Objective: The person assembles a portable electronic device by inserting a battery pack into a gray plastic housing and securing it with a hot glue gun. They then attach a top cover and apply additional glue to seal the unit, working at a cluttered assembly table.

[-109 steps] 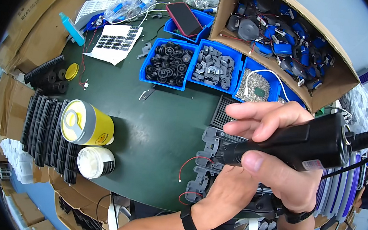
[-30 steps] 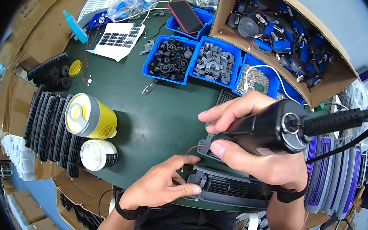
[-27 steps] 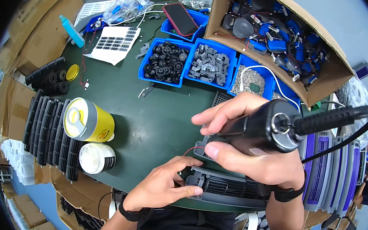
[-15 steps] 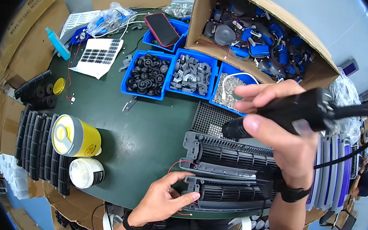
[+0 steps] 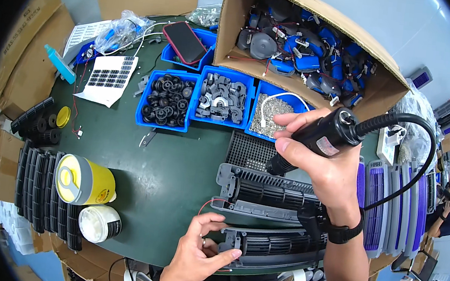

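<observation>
My right hand (image 5: 333,179) is wrapped round a black corded electric screwdriver (image 5: 318,136). The tool leans, its lower end over the near part of a black perforated tray (image 5: 243,149). At the table's near edge lies a grey fan housing (image 5: 272,263) with a long black ribbed roller (image 5: 280,244) in it. My left hand (image 5: 196,253) grips its left end, thumb on top and fingers at the far side. A similar grey housing (image 5: 256,208) lies just beyond, partly under my right wrist. A thin red wire (image 5: 208,202) curls beside the housings' left ends.
Blue bins hold black wheels (image 5: 166,101), grey clips (image 5: 221,99) and small screws (image 5: 277,110). Behind stands a carton (image 5: 318,90) of blue-and-grey parts. A yellow-and-grey cup (image 5: 86,181), a white jar (image 5: 100,224) and black rollers (image 5: 39,187) are at left. Purple-and-grey units (image 5: 388,207) line the right.
My right hand has moved left and the screwdriver now stands steeper. The left hand keeps its grip on the near housing. The whole view has shifted slightly.
</observation>
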Demonstrator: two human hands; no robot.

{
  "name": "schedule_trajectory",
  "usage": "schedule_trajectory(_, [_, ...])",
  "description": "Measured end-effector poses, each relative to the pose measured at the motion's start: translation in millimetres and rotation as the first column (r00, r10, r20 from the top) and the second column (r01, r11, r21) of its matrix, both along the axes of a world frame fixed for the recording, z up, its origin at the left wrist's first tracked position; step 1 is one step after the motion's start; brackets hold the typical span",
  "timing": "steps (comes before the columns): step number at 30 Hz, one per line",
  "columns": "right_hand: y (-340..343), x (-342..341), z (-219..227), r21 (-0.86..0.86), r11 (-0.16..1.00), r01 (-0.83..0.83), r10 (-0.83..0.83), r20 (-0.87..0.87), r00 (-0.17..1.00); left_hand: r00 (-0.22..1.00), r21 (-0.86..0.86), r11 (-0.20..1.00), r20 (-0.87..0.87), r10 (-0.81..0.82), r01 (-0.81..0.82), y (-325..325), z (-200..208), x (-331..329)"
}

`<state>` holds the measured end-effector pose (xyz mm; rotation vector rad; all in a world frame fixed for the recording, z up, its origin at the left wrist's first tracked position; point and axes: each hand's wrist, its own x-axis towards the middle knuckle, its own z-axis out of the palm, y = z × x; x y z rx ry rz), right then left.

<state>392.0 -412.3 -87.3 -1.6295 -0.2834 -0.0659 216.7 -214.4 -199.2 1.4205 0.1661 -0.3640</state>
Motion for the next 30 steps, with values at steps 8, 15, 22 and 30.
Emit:
schedule_trajectory(8, [-3.7,0.9,-1.6,0.001,1.000,0.029,-0.029,0.032,0.999,0.999,-0.020,1.000,-0.051,-0.006,0.005,-1.9,18.5,27.6])
schedule_trajectory(15, [-6.1,0.6,-3.3,-0.020,1.000,0.014,-0.013,0.066,0.998,0.999,-0.103,0.994,0.016,0.038,-0.036,0.5,-4.9,10.0])
schedule_trajectory(22, [-3.0,3.2,-4.5,-0.008,0.999,0.034,-0.033,0.050,0.998,0.996,-0.051,0.996,0.051,0.074,-0.072,-2.7,-8.2,7.4])
schedule_trajectory(30, [1.3,0.3,-6.0,-0.114,0.987,0.116,-0.114,0.019,0.993,0.989,-0.023,0.995,0.102,0.103,-0.101,-5.0,-11.7,2.1])
